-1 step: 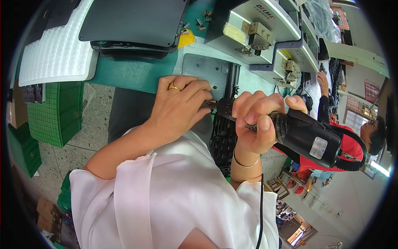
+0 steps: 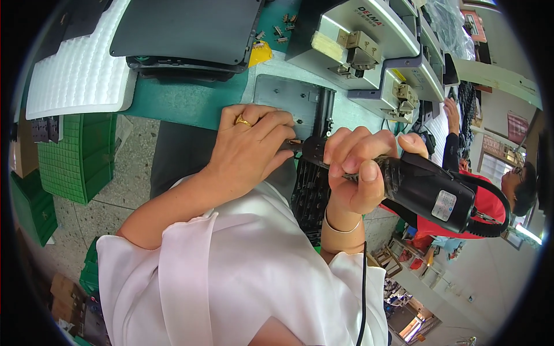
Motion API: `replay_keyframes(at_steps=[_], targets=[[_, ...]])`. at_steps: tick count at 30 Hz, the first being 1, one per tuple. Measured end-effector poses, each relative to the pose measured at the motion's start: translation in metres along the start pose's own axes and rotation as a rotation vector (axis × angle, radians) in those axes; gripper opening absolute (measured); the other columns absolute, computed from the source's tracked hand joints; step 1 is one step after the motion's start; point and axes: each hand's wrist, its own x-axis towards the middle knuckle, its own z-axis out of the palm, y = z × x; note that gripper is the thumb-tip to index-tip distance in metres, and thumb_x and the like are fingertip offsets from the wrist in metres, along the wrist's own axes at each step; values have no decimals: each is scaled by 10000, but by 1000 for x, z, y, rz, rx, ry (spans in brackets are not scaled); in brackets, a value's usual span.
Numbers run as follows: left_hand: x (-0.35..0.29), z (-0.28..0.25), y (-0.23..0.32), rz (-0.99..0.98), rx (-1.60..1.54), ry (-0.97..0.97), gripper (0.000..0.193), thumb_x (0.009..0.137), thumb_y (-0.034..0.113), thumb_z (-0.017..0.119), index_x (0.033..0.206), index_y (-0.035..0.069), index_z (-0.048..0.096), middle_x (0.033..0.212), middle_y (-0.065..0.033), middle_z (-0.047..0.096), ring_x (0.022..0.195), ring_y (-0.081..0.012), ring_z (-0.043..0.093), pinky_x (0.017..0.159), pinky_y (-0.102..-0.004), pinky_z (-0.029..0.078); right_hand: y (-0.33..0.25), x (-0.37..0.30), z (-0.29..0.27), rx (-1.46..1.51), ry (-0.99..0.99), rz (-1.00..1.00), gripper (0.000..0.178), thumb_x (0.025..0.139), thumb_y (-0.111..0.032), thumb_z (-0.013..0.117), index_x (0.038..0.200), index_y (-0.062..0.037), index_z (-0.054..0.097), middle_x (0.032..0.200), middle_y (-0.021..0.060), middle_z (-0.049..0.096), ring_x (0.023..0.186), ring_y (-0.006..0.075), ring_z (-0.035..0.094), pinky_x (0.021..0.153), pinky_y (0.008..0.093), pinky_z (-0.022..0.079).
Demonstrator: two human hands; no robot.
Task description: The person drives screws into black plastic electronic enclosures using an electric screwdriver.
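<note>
In my right hand (image 2: 360, 167) is a black electric screwdriver (image 2: 430, 190), gripped with the fingers wrapped around it. It lies aslant, its nose pointing left toward the near edge of a dark grey plastic panel (image 2: 283, 95). My left hand (image 2: 245, 144) is bent over the panel's near left edge, a gold ring on one finger. Its index finger and thumb are close to the screwdriver's nose, beside a small copper-coloured bit of metal (image 2: 295, 141). The fingertips are partly hidden, and so is the point where the screwdriver meets the panel.
Grey machines with metal fixtures (image 2: 360, 49) stand at the back right. Larger dark panels (image 2: 187, 29) lie at the back left, beside white bubbled foam (image 2: 81, 75). Small metal parts (image 2: 281, 30) and a yellow packet (image 2: 259, 53) lie behind. A green crate (image 2: 78, 155) stands left; a co-worker (image 2: 453, 124) is at right.
</note>
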Motion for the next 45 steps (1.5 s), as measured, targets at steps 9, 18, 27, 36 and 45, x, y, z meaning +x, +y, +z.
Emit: replay_keyframes(at_steps=[9,18,27,36,45], targets=[[-2,0,0,11,6,13,350,656,190,782,949,138,599,1092,42,570,1063,-151,522,917,-358,319,2,0,11,-51,26,5,483,910,-98,585,1317,-152,331,697,61,493,470,166,463,460,341,448],[0,-4,-1,-1,14,-24,371,678,191,776,1002,143,602,1157,34,571,1102,-182,516,931,-385,317,5,-2,15,11,107,41,384,874,-57,646,1086,-135,336,687,64,496,473,170,478,471,345,468],[-12,-4,-17,258,108,22,311,713,148,744,995,88,627,1185,-71,570,1168,-239,531,1017,-435,367,5,-4,4,83,226,21,410,852,-44,653,1122,-104,351,679,51,500,473,161,480,475,339,466],[10,-33,15,562,315,401,168,749,109,726,910,148,708,1037,58,644,885,-114,639,896,-352,416,-80,-10,-55,417,502,-285,334,883,-116,538,1209,-66,478,688,3,422,519,87,411,504,245,370],[25,-116,39,624,264,639,285,678,99,743,957,67,695,983,-32,647,775,-153,624,588,-256,459,-71,-14,-45,420,433,-193,314,906,-117,540,1204,-46,471,694,12,416,557,90,411,535,254,375]])
